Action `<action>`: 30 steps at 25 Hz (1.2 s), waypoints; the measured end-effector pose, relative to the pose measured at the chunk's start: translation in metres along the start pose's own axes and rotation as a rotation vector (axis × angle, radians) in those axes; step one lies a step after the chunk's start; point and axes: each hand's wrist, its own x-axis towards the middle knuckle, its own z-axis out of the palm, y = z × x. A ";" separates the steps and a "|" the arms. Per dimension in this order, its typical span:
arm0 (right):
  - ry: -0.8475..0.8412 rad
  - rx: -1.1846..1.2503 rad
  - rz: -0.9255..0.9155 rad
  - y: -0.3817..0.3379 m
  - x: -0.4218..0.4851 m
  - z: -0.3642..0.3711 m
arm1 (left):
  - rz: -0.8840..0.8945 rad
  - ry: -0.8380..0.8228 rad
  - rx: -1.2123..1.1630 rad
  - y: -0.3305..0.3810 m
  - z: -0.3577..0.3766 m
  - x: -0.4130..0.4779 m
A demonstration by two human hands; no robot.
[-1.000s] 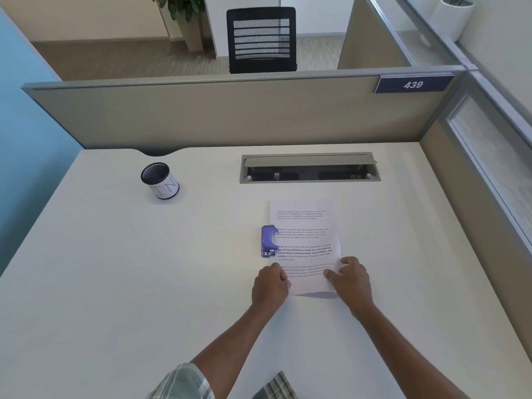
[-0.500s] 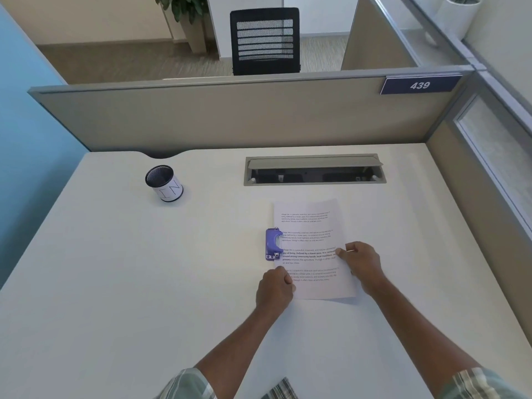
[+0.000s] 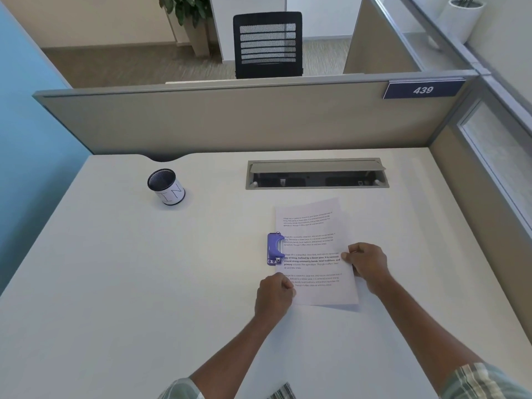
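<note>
A printed sheet of paper (image 3: 312,249) lies on the white desk (image 3: 115,283), its left edge slid into a small purple hole punch (image 3: 274,249). My left hand (image 3: 273,296) pinches the sheet's lower left edge with curled fingers, just below the punch. At the sheet's right edge, about halfway up, my right hand (image 3: 367,264) pinches the paper between thumb and fingers. Neither hand touches the punch.
A mesh pen cup (image 3: 166,187) with a white label stands at the back left. An open cable tray (image 3: 316,174) is set into the desk behind the paper. Beige partitions (image 3: 230,122) close the back and right sides.
My right hand moved from the sheet's bottom edge up to its right edge. The sheet's raised near edge has settled on the desk. My left hand stayed in place.
</note>
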 end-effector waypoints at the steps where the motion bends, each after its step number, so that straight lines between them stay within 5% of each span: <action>1: 0.004 0.018 0.003 0.001 0.000 -0.002 | -0.010 0.017 -0.048 -0.003 -0.001 -0.001; 16: -0.048 0.211 -0.013 0.009 -0.017 -0.061 | -0.106 0.102 -0.442 -0.009 -0.043 0.007; 30: -0.087 0.300 -0.077 0.014 -0.037 -0.112 | 0.059 -0.117 -0.547 0.075 -0.035 0.039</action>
